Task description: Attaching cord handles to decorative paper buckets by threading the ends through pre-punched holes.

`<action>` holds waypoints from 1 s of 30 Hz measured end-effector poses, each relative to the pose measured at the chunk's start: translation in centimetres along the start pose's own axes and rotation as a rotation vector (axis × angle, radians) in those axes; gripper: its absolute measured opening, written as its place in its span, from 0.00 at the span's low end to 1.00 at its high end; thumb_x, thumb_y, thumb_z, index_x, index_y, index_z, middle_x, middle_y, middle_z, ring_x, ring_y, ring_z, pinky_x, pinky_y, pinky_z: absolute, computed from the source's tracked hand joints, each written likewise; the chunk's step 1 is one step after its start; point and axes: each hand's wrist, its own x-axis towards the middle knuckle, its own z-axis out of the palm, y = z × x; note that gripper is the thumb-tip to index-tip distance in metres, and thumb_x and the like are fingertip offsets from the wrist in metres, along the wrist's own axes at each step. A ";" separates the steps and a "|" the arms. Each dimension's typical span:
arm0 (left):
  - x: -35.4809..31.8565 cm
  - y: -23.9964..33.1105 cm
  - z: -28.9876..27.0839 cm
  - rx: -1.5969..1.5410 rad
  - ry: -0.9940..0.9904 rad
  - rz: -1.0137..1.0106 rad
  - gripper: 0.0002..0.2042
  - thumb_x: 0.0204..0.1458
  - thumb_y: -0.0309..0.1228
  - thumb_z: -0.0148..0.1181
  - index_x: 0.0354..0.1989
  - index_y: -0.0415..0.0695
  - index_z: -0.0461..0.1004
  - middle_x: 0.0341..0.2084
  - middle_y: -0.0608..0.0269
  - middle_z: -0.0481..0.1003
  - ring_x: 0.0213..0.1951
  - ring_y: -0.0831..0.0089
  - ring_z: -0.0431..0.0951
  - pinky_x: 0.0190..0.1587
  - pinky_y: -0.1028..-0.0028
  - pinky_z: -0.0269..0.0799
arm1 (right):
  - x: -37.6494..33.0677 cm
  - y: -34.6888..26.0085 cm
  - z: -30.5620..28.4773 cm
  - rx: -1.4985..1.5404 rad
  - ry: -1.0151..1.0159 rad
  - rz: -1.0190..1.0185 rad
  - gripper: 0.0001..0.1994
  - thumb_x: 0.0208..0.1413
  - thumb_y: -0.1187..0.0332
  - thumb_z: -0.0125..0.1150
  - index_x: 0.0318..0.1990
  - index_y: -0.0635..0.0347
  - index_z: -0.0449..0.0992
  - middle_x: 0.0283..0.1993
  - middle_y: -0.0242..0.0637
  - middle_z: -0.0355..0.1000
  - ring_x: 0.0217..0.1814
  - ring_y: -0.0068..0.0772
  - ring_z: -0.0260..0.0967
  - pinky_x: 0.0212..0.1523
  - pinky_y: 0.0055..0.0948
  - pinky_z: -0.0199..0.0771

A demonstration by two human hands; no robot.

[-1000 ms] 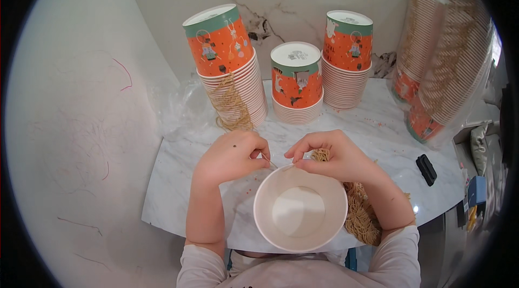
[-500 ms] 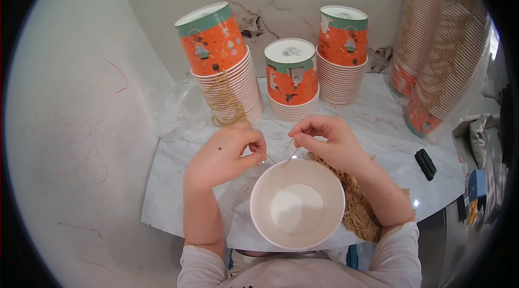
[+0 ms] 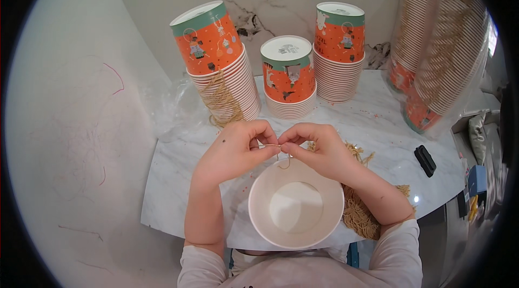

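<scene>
A thin tan string point(image 3: 285, 167) runs between my two hands above the far rim of a white paper tub point(image 3: 297, 209). My left hand point(image 3: 238, 150) is closed, pinching the string between thumb and fingers. Fingertip to fingertip with it, my right hand point(image 3: 319, 147) is also closed in a pinch on the string. A loose end curls down over the tub's rim. The tub stands upright with its open mouth toward me and nothing in it. Under my right forearm lies a bundle of tan strings point(image 3: 361, 217), partly hidden.
Upside-down stacks of orange and green paper tubs stand behind: a tilted left stack point(image 3: 211, 44) with tan string on its side, a short middle stack point(image 3: 288, 74) and a right stack point(image 3: 339, 39). Plastic-wrapped stacks point(image 3: 448, 55) lean at the far right. A black object point(image 3: 425, 161) lies nearby.
My hands have come together, the right moving left and the left slightly right, until the fingertips meet. The string is now pinched between them.
</scene>
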 end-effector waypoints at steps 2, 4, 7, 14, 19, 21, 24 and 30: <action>0.1 -0.7 0.2 -0.122 -0.008 -0.012 0.08 0.50 0.29 0.68 0.31 0.38 0.76 0.21 0.70 0.74 0.21 0.85 0.65 0.23 0.77 0.60 | 0.0 0.0 0.2 0.094 0.002 -0.045 0.09 0.60 0.73 0.62 0.45 0.68 0.79 0.38 0.36 0.80 0.40 0.22 0.77 0.42 0.25 0.77; 0.3 -1.1 0.2 -0.123 -0.013 -0.002 0.08 0.49 0.28 0.68 0.31 0.38 0.76 0.22 0.70 0.75 0.21 0.85 0.66 0.24 0.77 0.60 | 0.1 0.2 0.0 0.100 -0.027 -0.023 0.09 0.60 0.74 0.62 0.46 0.68 0.77 0.38 0.36 0.79 0.40 0.23 0.77 0.43 0.25 0.78; 0.3 -0.9 0.0 -0.131 -0.019 0.000 0.08 0.48 0.28 0.68 0.31 0.38 0.76 0.22 0.70 0.75 0.22 0.86 0.68 0.25 0.78 0.62 | 0.1 0.8 0.1 0.215 -0.076 0.020 0.10 0.60 0.76 0.61 0.48 0.68 0.75 0.39 0.34 0.77 0.41 0.23 0.77 0.44 0.26 0.78; 0.6 -1.1 0.2 -0.156 -0.058 -0.006 0.08 0.49 0.25 0.64 0.37 0.37 0.80 0.21 0.69 0.75 0.24 0.86 0.70 0.28 0.80 0.66 | 0.1 0.4 -0.5 0.342 -0.116 0.052 0.09 0.54 0.81 0.57 0.43 0.66 0.73 0.44 0.35 0.71 0.41 0.24 0.76 0.44 0.25 0.76; 1.2 -1.7 0.8 -0.315 -0.126 0.004 0.08 0.51 0.23 0.61 0.37 0.34 0.80 0.24 0.68 0.78 0.26 0.86 0.73 0.30 0.81 0.68 | -0.4 -1.4 -1.0 -0.022 -0.034 -0.169 0.04 0.51 0.81 0.60 0.34 0.63 0.77 0.46 0.37 0.69 0.46 0.29 0.73 0.50 0.29 0.73; 1.5 -1.8 0.9 -0.382 -0.133 -0.012 0.07 0.51 0.23 0.61 0.37 0.33 0.79 0.25 0.67 0.79 0.28 0.86 0.75 0.31 0.82 0.69 | -0.7 -1.6 -0.7 -0.098 0.010 -0.248 0.03 0.50 0.80 0.61 0.32 0.63 0.76 0.45 0.39 0.69 0.41 0.30 0.74 0.47 0.28 0.74; 2.0 -2.2 1.2 -0.473 -0.120 -0.026 0.06 0.51 0.23 0.61 0.35 0.33 0.79 0.27 0.65 0.80 0.31 0.83 0.79 0.32 0.82 0.72 | -1.0 -1.7 -0.4 -0.149 0.033 -0.248 0.04 0.50 0.79 0.64 0.33 0.64 0.76 0.50 0.40 0.68 0.41 0.31 0.75 0.47 0.29 0.76; 2.2 -2.3 1.3 -0.500 -0.092 -0.082 0.05 0.51 0.24 0.63 0.34 0.35 0.79 0.29 0.63 0.82 0.32 0.81 0.82 0.30 0.82 0.71 | -1.2 -2.5 0.0 -0.168 0.067 -0.204 0.08 0.50 0.75 0.71 0.34 0.65 0.76 0.53 0.42 0.66 0.41 0.32 0.76 0.45 0.30 0.79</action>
